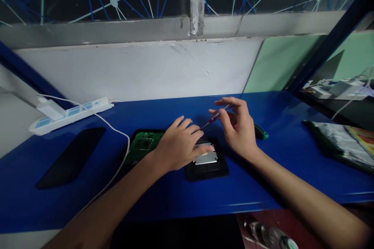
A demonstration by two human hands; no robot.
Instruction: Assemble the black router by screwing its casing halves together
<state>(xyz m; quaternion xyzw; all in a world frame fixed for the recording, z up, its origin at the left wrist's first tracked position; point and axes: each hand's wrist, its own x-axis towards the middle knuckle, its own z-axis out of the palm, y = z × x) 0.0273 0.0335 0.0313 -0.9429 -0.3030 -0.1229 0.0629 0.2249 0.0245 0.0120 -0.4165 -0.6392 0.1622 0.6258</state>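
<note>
My right hand [240, 130] grips a screwdriver [218, 114] with a clear and red handle, thumb and fingers closed around it. The thin shaft slants down to the left, and its tip is beside my left fingertips. My left hand [179, 144] is open, fingers spread and thumb reaching over a silver metal plate [207, 158]. That plate sits in a black plastic housing [209, 174], partly hidden by the hand. Left of it, a green circuit board [144, 143] lies in a black frame, partly behind my left hand and forearm.
A black flat panel [71, 157] and a white power strip [74, 114] with a plugged-in adapter are on the left. A white cable [128, 144] crosses the blue table [172, 198]. Beyond my right wrist lies a green-and-black handle [261, 132]; a shiny packet [344, 142] is far right.
</note>
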